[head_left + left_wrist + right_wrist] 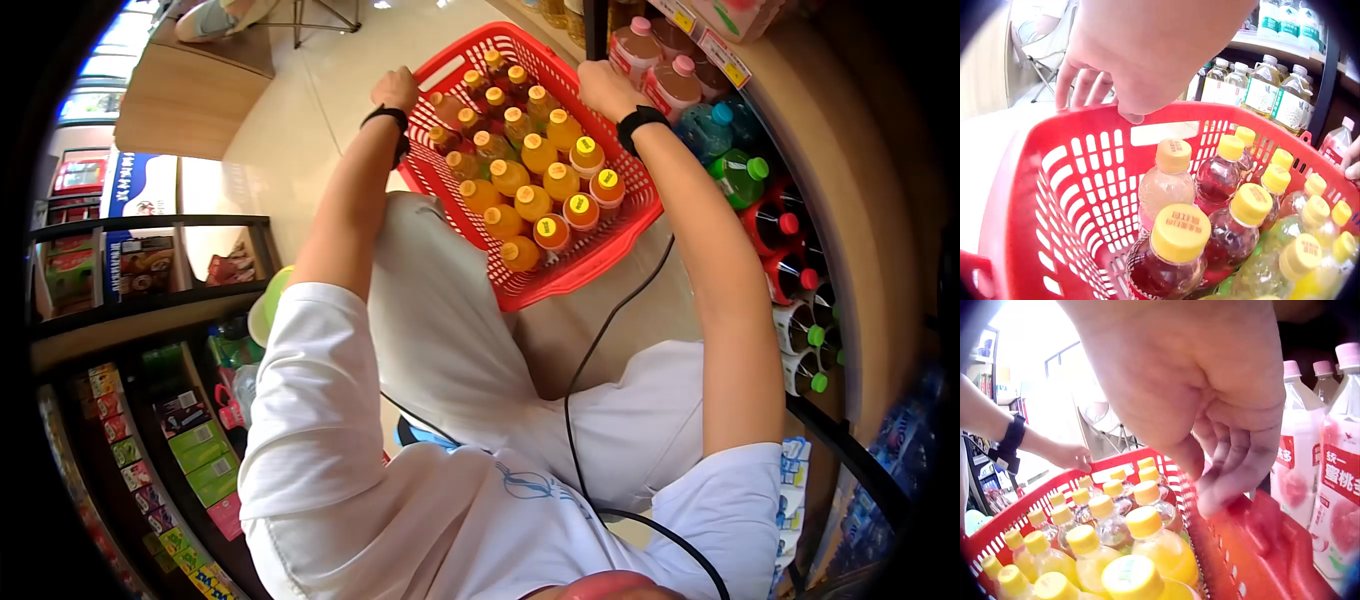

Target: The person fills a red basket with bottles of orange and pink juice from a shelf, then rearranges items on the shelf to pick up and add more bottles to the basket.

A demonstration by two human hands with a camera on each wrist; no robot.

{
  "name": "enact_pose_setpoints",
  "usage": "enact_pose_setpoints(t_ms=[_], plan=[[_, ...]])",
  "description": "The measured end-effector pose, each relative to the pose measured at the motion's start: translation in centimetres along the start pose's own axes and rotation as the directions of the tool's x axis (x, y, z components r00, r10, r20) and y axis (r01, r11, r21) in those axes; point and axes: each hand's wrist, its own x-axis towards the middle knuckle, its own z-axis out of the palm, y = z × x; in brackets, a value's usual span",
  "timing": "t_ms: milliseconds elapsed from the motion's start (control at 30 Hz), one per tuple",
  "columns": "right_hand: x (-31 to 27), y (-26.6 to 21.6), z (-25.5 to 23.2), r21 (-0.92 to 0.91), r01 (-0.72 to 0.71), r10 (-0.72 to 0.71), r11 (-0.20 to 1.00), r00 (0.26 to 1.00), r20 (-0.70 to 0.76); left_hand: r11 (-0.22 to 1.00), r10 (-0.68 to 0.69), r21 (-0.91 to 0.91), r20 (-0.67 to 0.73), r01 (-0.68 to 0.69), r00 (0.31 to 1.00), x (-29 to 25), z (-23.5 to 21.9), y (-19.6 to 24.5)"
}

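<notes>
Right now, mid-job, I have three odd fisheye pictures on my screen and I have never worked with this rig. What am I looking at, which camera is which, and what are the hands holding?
There is no machine here: a person wears three cameras. The wide picture comes from the head and looks down at both arms. The other two come from the wrists, each looking past its own hand.

In the head view, the left hand and the right hand are at opposite rims of a red basket, which rests across the person's lap. The left wrist view shows the fingers curled over the rim, gripping it. The right wrist view shows the right fingers curled just above the rim; whether they actually touch it cannot be told.

The basket is packed with yellow-capped bottles of orange and reddish drink. To the right stand shop shelves with pink-capped bottles.
</notes>
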Motion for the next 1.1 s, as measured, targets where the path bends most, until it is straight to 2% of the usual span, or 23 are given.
enact_pose_setpoints(t_ms=[33, 100, 167, 200, 267, 300, 367, 400, 500, 533, 567, 600, 633, 700, 733, 767, 800, 833, 967, 1000, 1033, 1100], plan=[[-0.3, -0.5, -0.5, 0.024, 0.007, -0.007, 1.0, 1.0, -0.014, 0.999, -0.024, 0.033, 0.021, 0.024, 0.999, -0.8, -0.3, -0.4], [-1.4, -1.7, -1.7, -0.001, 0.029, -0.029, 1.0, 0.998, 0.053, 0.994, -0.1, 0.055, 0.044, 0.098, 0.994, -1.7, -1.1, -1.6], [-2.0, -2.5, -2.4, -0.063, 0.048, -0.045, 0.997, 0.998, 0.041, 0.992, -0.1, 0.092, 0.126, 0.088, 0.987, -2.1, -1.8, -3.4], [-2.6, -2.7, -3.0, -0.094, 0.059, -0.053, 0.994, 0.997, 0.064, 0.99, -0.092, 0.114, 0.119, 0.078, 0.989, -2.4, -2.2, -4.1], [-5.0, -3.1, -3.8, -0.172, 0.112, -0.098, 0.979, 0.991, 0.087, 0.982, -0.095, 0.182, 0.254, 0.049, 0.963, -2.9, -2.7, -5.2], [-6.5, -3.0, -3.5, -0.151, 0.096, -0.083, 0.984, 0.993, 0.089, 0.979, -0.083, 0.201, 0.26, 0.031, 0.962, -3.1, -2.6, -5.4], [-9.7, -2.3, -3.2, -0.155, 0.25, -0.226, 0.956, 0.961, 0.158, 0.97, -0.151, 0.231, 0.362, 0.069, 0.92, -3.0, -2.5, -5.3], [-11.7, -2.0, -3.1, -0.146, 0.26, -0.236, 0.954, 0.958, 0.165, 0.961, -0.141, 0.277, 0.419, 0.022, 0.897, -2.5, -2.4, -5.2], [-15.6, -0.7, -0.3, -0.06, 0.487, -0.471, 0.871, 0.865, 0.173, 0.97, -0.086, 0.242, 0.422, -0.02, 0.903, -4.9, -5.3, -2.7], [-16.9, -0.2, 1.0, -0.033, 0.559, -0.556, 0.828, 0.828, 0.075, 0.972, -0.08, 0.232, 0.413, -0.02, 0.907, -5.2, -6.1, -1.7], [-18.4, 0.3, 2.2, -0.019, 0.632, -0.632, 0.775, 0.774, -0.027, 0.977, 0.015, 0.185, 0.431, -0.105, 0.902, -5.7, -6.9, -1.0], [-19.1, 0.5, 3.2, 0.011, 0.66, -0.659, 0.751, 0.751, -0.032, 0.973, 0.106, 0.139, 0.447, -0.186, 0.888, -6.0, -7.3, -0.4], [-19.8, 0.4, 3.9, -0.029, 0.68, -0.68, 0.733, 0.733, -0.02, 0.975, 0.108, 0.129, 0.435, -0.181, 0.894, -6.4, -7.4, 0.1], [-20.9, 0.3, 4.6, -0.101, 0.749, -0.755, 0.655, 0.648, -0.097, 0.971, 0.142, 0.123, 0.394, -0.205, 0.908, -7.6, -8.3, 1.5], [-20.9, 0.1, 5.3, -0.125, 0.751, -0.761, 0.649, 0.642, -0.092, 0.973, 0.139, 0.113, 0.413, -0.202, 0.9, -8.3, -8.8, 2.1], [-20.7, 0.0, 6.0, -0.183, 0.794, -0.815, 0.579, 0.57, -0.108, 0.981, 0.09, 0.125, 0.374, -0.147, 0.923, -8.5, -8.7, 2.2], [-20.5, -0.2, 6.5, -0.238, 0.83, -0.863, 0.504, 0.491, -0.118, 0.971, 0.126, 0.15, 0.333, -0.184, 0.935, -7.9, -7.8, 1.8], [-20.5, -0.5, 6.5, -0.257, 0.831, -0.869, 0.493, 0.482, -0.109, 0.959, 0.161, 0.179, 0.291, -0.219, 0.943, -7.5, -7.2, 1.6], [-19.7, -3.0, 7.6, -0.257, 0.871, -0.906, 0.419, 0.42, -0.054, 0.985, 0.116, 0.092, 0.261, -0.144, 0.958, -8.0, -7.1, 1.6], [-19.3, -3.5, 8.4, -0.268, 0.882, -0.921, 0.388, 0.382, -0.078, 0.995, 0.067, 0.044, 0.305, -0.085, 0.95, -8.5, -7.6, 2.0], [-18.9, -3.9, 8.9, -0.284, 0.891, -0.935, 0.354, 0.34, -0.1, 0.996, 0.081, 0.014, 0.311, -0.09, 0.947, -9.1, -8.1, 2.1], [-18.8, -4.4, 9.1, -0.307, 0.888, -0.94, 0.341, 0.33, -0.091, 0.996, 0.082, 0.012, 0.312, -0.09, 0.947, -9.4, -8.1, 1.6]])
